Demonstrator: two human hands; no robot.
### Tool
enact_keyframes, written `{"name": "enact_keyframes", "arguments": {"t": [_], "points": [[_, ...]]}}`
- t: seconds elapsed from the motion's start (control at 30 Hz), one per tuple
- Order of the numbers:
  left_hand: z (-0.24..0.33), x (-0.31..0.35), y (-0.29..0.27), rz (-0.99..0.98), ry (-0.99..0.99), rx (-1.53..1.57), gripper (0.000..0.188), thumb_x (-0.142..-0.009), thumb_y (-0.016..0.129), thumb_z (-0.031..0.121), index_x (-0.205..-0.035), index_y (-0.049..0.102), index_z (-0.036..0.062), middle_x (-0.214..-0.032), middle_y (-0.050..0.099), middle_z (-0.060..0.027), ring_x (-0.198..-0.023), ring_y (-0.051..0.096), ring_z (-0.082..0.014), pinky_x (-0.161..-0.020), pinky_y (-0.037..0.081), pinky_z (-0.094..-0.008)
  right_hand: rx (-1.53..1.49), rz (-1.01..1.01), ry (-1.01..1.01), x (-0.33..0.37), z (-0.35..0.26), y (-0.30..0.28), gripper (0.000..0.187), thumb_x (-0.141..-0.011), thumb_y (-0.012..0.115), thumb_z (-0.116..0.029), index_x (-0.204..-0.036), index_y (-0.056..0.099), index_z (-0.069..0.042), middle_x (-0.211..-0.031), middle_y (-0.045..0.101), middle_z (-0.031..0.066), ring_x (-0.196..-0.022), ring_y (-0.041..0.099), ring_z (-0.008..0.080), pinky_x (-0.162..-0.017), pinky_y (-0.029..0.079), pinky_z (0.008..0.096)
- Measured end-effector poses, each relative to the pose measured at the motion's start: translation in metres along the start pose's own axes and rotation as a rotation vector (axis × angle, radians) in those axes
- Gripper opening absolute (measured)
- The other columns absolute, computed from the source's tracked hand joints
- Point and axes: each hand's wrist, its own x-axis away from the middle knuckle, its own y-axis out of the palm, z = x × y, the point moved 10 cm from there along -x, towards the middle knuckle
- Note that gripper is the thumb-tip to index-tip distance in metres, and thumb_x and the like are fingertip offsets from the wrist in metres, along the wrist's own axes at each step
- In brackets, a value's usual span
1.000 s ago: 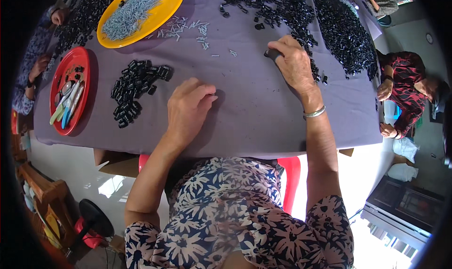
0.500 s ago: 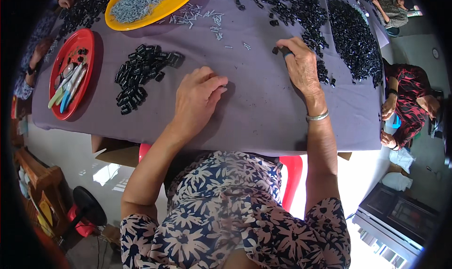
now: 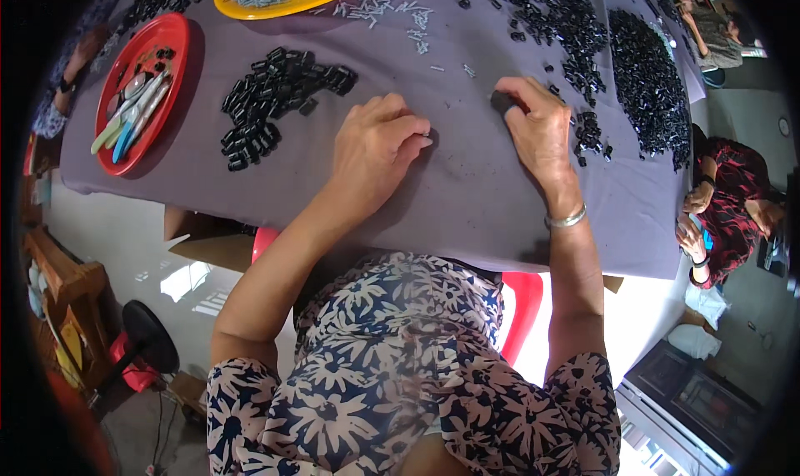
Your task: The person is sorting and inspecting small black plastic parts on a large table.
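My left hand (image 3: 382, 147) is closed in a pinch above the purple-grey cloth. A tiny silvery tip shows at its fingertips, like the grey screws lying farther off; the rest is hidden. My right hand (image 3: 537, 126) is closed too, with a small black plastic piece (image 3: 502, 101) between thumb and forefinger. Left of my left hand lies a pile of black plastic pieces (image 3: 271, 93). Loose grey screws (image 3: 417, 39) are scattered ahead of my hands, near a yellow plate (image 3: 267, 13) heaped with more. To the right of my right hand are several loose black pieces (image 3: 590, 130).
A red tray (image 3: 185, 51) at the left holds knife-like tools with coloured handles. Large heaps of black pieces (image 3: 646, 84) cover the far right of the table. Another person (image 3: 733, 201) works at the right edge; someone's hand (image 3: 83, 51) shows at the far left.
My right hand has drawn its fingers in, and the black piece now shows between them. The left hand keeps its pinch. The view has shifted, so the table appears higher and slightly rightward.
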Motion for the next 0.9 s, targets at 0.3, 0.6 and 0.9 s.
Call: {"name": "enact_keyframes", "arguments": {"t": [0.3, 0.6, 0.9], "points": [[-0.009, 0.002, 0.008, -0.028, -0.041, -0.015, 0.018, -0.071, 0.076, 0.007, -0.088, 0.069, 0.008, -0.082, 0.058, -0.0044, -0.08, 0.057, -0.0256, -0.069, 0.041, -0.0379, -0.409, -0.131, -0.112, 0.017, -0.064, 0.034, 0.027, -0.077, 0.062, 0.015, -0.098, 0.067, -0.001, -0.089, 0.067, 0.0061, -0.08, 0.065, 0.0161, -0.073, 0.051, 0.0264], [-0.008, 0.001, 0.006, -0.011, -0.061, -0.005, 0.011, -0.071, 0.075, 0.008, -0.08, 0.069, 0.0092, -0.081, 0.057, -0.0035, -0.081, 0.057, -0.0244, -0.071, 0.042, -0.0382, -0.138, -0.048, -0.35, 0.021, -0.092, 0.027, 0.039, -0.062, 0.059, 0.016, -0.095, 0.067, -0.003, -0.088, 0.065, 0.0089, -0.082, 0.062, 0.0284, -0.073, 0.05, 0.0365], [-0.012, 0.001, 0.007, -0.026, -0.074, 0.039, 0.014, -0.071, 0.075, 0.007, -0.083, 0.068, 0.0065, -0.083, 0.058, -0.0049, -0.083, 0.057, -0.026, -0.073, 0.043, -0.0394, -0.103, -0.068, -0.392, 0.023, -0.096, 0.031, 0.037, -0.062, 0.059, 0.014, -0.094, 0.066, -0.003, -0.088, 0.065, 0.0084, -0.081, 0.062, 0.0281, -0.072, 0.05, 0.0375]]}}
